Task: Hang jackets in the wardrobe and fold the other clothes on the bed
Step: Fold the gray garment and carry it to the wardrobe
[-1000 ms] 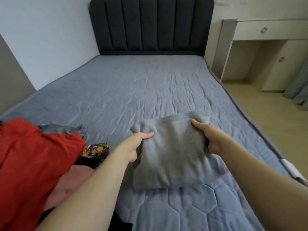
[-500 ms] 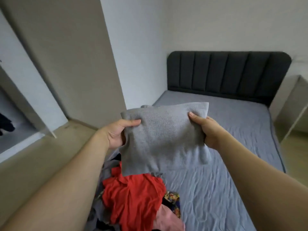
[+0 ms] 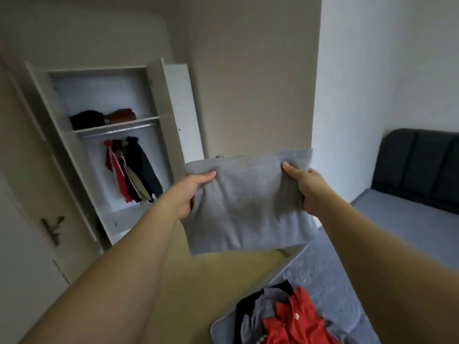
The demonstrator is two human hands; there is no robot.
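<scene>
At 5 o'clock, nearest the camera, a heap of unfolded clothes (image 3: 285,316), red on top of grey and black, lies on the corner of the bed (image 3: 407,229). Above it, at centre, the folded grey garment (image 3: 246,204) is held in the air, the left hand (image 3: 190,192) and the right hand (image 3: 304,187) each pinching a side edge, thumb on top. Farther off at 10 o'clock the wardrobe (image 3: 164,100) stands open, with jackets (image 3: 134,170) hanging inside.
</scene>
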